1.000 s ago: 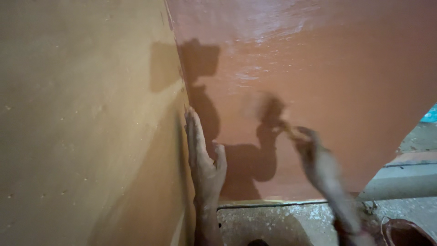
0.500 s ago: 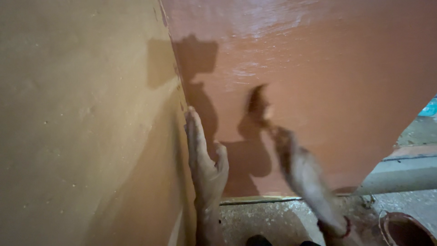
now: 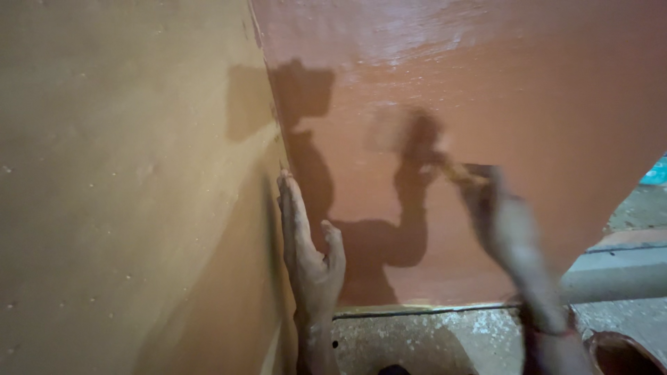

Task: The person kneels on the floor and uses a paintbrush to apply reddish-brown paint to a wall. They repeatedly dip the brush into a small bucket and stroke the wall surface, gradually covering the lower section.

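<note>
My left hand (image 3: pixel 306 246) lies flat, fingers together, against the edge where the bare tan board (image 3: pixel 132 194) meets the glossy red-brown painted panel (image 3: pixel 486 83). To the right, my right hand (image 3: pixel 497 208) is blurred with motion and grips a small brush (image 3: pixel 455 170) whose tip touches the painted panel. The shadow of my head and arm falls on the panel between the two hands.
Below the panel's lower edge lies a speckled grey floor (image 3: pixel 417 340). A pale pipe or ledge (image 3: pixel 611 274) runs along the right. A round red-brown container (image 3: pixel 622 354) shows at the bottom right corner. A blue patch (image 3: pixel 656 170) sits at the right edge.
My right hand swept the brush left and down, then back up and to the right across the painted panel. My left hand has stayed pressed on the board's edge.
</note>
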